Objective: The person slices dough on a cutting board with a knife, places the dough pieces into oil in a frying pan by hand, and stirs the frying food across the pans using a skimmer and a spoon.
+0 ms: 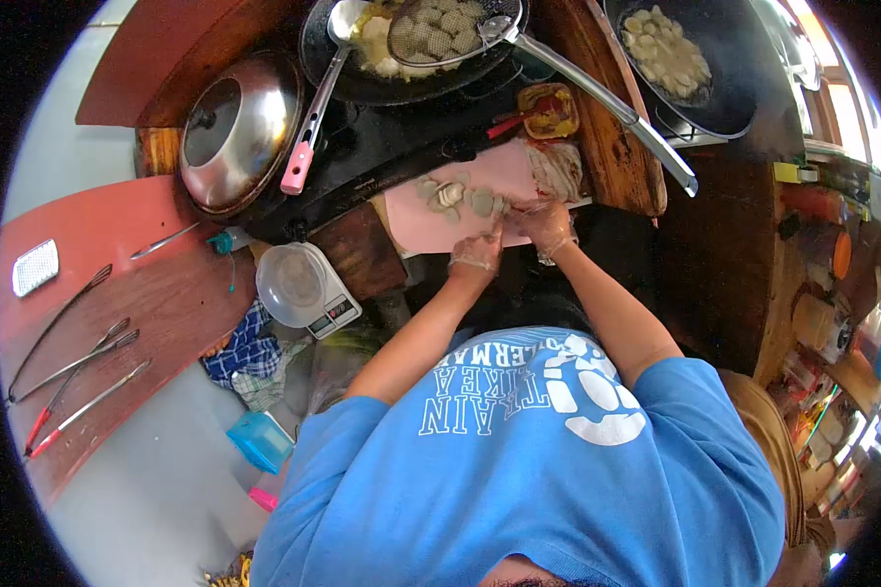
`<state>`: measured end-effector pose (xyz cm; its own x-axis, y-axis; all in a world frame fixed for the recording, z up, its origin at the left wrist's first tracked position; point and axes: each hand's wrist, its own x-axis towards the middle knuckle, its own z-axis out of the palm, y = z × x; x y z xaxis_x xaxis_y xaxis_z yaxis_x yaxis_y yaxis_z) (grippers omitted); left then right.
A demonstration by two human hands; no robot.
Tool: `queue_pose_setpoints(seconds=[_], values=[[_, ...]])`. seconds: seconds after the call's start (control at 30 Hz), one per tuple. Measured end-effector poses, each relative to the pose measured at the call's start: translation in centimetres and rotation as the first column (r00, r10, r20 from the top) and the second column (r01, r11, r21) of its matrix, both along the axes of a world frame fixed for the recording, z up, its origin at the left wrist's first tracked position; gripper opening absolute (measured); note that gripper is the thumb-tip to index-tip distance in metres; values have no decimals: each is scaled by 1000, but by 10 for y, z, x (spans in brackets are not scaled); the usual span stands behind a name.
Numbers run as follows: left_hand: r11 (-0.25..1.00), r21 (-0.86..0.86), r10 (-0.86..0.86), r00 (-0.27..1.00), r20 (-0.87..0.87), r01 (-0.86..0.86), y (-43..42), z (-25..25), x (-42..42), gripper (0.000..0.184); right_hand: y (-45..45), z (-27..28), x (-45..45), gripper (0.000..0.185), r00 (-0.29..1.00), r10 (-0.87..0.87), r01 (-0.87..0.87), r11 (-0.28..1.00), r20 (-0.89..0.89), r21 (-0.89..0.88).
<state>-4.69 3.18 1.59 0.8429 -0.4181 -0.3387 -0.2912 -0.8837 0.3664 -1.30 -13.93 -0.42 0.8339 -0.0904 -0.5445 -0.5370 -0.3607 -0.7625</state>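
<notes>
On a pink board (416, 223) lie several flat, grey, dough-like pieces (446, 195), some overlapping. My left hand (478, 249), in a clear plastic glove, is at the board's near edge, with its fingers closed beside the grey pieces. To its right, my right hand (546, 225), gloved the same way, reaches over the board with its fingers curled together. Whatever lies between the fingers of either hand is too small and hidden to name. Just beyond my right hand sits a pale, crumpled, plastic-looking bundle (556, 171).
Behind the board, a wok (347, 91) holds frying pieces under a strainer (533, 49) and a pink-handled ladle (299, 166). Another wok (729, 98) stands right. A small tub (550, 110), kitchen scale (338, 311), lid (264, 137) and tongs (88, 409) lie around.
</notes>
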Motion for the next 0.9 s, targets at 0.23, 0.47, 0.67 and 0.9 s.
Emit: queue_pose_setpoints(seconds=[0.23,0.47,0.67,0.9], values=[[998,-31,48,999,23,-47,1,-3,4,44,-1,-16,-2,31,998,-52,53,998,-23,30],[979,-155,138,990,22,-133,0,13,-4,34,-2,15,3,29,999,31,-30,999,-29,23],[994,-106,49,988,144,-34,-1,-6,-12,41,-2,0,-1,27,994,107,-101,986,38,-134],[1000,-4,19,997,79,-18,-2,-6,-3,45,-3,3,-2,30,999,26,-25,999,27,-20]])
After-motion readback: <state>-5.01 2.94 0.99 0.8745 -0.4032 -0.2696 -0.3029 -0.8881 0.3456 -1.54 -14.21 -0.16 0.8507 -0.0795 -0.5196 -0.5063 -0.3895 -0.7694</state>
